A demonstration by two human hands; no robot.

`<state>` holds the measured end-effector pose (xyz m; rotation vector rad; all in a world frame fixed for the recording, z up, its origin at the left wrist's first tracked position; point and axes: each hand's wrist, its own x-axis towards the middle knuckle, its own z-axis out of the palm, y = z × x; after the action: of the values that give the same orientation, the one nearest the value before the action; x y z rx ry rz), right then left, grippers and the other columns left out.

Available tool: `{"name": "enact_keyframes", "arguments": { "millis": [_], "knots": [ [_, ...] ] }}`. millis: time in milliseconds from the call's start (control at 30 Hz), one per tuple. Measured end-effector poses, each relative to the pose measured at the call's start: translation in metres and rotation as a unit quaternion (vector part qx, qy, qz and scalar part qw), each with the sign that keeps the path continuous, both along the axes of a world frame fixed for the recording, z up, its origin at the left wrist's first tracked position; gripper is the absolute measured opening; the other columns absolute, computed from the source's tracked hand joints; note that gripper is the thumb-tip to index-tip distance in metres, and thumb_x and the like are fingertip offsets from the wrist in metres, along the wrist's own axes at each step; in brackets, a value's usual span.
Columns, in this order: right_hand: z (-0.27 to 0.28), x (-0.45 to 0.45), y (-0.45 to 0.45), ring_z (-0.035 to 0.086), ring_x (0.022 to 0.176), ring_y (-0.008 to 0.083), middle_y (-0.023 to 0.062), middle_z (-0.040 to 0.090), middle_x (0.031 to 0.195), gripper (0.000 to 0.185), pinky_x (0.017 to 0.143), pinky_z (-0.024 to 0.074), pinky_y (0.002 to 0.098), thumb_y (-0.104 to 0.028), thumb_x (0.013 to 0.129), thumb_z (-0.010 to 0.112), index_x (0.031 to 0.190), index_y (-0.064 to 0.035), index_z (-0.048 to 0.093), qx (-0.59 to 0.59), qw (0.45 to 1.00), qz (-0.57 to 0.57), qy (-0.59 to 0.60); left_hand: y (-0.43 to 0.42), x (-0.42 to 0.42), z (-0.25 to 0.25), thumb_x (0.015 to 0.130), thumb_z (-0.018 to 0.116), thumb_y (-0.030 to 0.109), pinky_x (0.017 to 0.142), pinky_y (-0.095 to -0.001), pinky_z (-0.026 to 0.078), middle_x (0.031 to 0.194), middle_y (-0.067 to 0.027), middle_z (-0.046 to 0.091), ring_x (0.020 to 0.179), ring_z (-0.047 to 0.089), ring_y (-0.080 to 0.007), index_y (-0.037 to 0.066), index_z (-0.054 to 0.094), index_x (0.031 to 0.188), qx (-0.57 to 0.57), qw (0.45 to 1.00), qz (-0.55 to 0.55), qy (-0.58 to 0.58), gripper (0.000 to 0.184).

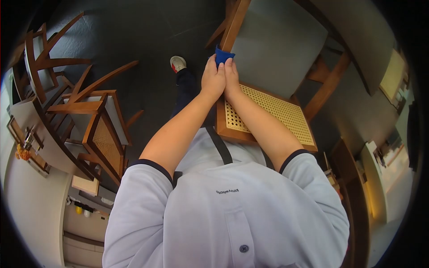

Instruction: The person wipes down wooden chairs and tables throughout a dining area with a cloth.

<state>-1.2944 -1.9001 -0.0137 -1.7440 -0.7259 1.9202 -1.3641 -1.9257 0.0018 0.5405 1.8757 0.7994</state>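
A blue cloth [225, 56] is folded over a wooden chair's slim brown rail [235, 26]. My left hand [213, 79] lies along one side of the rail and my right hand [231, 79] along the other, fingers close together around it. The cloth sticks out past my fingertips; the part under my palms is hidden. Below my hands is the chair's woven cane backrest [272, 114] in a brown frame. Its grey seat [277, 49] stretches away beyond the backrest.
Several wooden chairs [103, 107] are stacked on the left, legs jutting out, beside a table [49, 134]. A foot in a white and red shoe [178, 64] stands on the dark floor [138, 31]. Another cane-backed chair [393, 73] and a lit counter [377, 183] are at right.
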Motion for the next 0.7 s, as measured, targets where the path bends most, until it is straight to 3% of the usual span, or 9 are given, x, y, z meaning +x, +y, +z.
{"name": "enact_keyframes", "arguments": {
  "millis": [100,400,500,600,667,700],
  "knots": [
    [-0.005,0.0,0.016,0.056,0.112,0.0226,0.0125,0.057,0.124,0.055,0.097,0.0447,0.0352,-0.052,0.105,0.034,0.133,-0.0063,0.048,0.023,0.999,0.019,0.025,0.024,-0.004,0.008,0.098,0.049,0.024,0.106,-0.0412,0.041,0.138,-0.0259,0.052,0.127,0.052,-0.038,-0.004,0.044,0.14,-0.009,1.0,0.002,0.025,0.051],
    [-0.039,-0.024,0.119,0.064,0.1,0.0279,0.016,0.067,0.111,0.049,0.087,0.0493,0.0386,-0.048,0.103,0.041,0.127,-0.0072,0.056,0.148,0.987,0.003,-0.063,0.133,-0.026,-0.005,0.098,0.051,0.023,0.1,-0.039,0.046,0.126,-0.0237,0.061,0.118,0.06,-0.0351,-0.001,0.054,0.133,0.047,0.998,0.026,0.028,0.043],
    [-0.044,-0.03,0.163,0.06,0.089,0.0162,0.006,0.065,0.101,0.049,0.081,0.0493,0.0316,-0.048,0.103,0.046,0.116,-0.003,0.061,0.184,0.982,-0.045,0.023,0.177,-0.035,0.001,0.098,0.051,0.022,0.099,-0.0408,0.045,0.127,-0.0277,0.059,0.119,0.057,-0.0399,-0.004,0.053,0.131,0.047,0.998,-0.007,0.051,0.043],
    [-0.046,-0.037,0.214,0.06,0.1,0.0286,0.0159,0.064,0.114,0.064,0.091,0.0481,0.0413,-0.057,0.1,0.044,0.126,-0.0005,0.056,0.216,0.976,0.036,0.004,0.226,-0.044,0.006,0.1,0.05,0.02,0.095,-0.0414,0.047,0.118,-0.0295,0.064,0.113,0.061,-0.0416,-0.007,0.059,0.122,0.054,0.996,0.0,0.067,0.036],
    [-0.029,-0.049,0.248,0.062,0.095,0.0299,0.0175,0.066,0.11,0.06,0.086,0.0491,0.0418,-0.054,0.101,0.043,0.123,0.0002,0.058,0.192,0.98,0.024,-0.045,0.252,-0.052,0.013,0.1,0.05,0.019,0.095,-0.04,0.048,0.119,-0.0285,0.065,0.113,0.062,-0.0402,-0.009,0.059,0.121,0.045,0.997,-0.021,0.056,0.037],
    [-0.026,-0.053,0.257,0.063,0.092,0.0306,0.0184,0.066,0.107,0.058,0.084,0.0496,0.042,-0.052,0.102,0.042,0.121,0.0005,0.059,0.18,0.981,0.019,-0.069,0.261,-0.054,0.002,0.1,0.05,0.019,0.095,-0.0397,0.048,0.118,-0.0279,0.065,0.113,0.062,-0.0389,-0.01,0.059,0.121,0.095,0.995,0.0,0.04,0.036]
  ]
}}
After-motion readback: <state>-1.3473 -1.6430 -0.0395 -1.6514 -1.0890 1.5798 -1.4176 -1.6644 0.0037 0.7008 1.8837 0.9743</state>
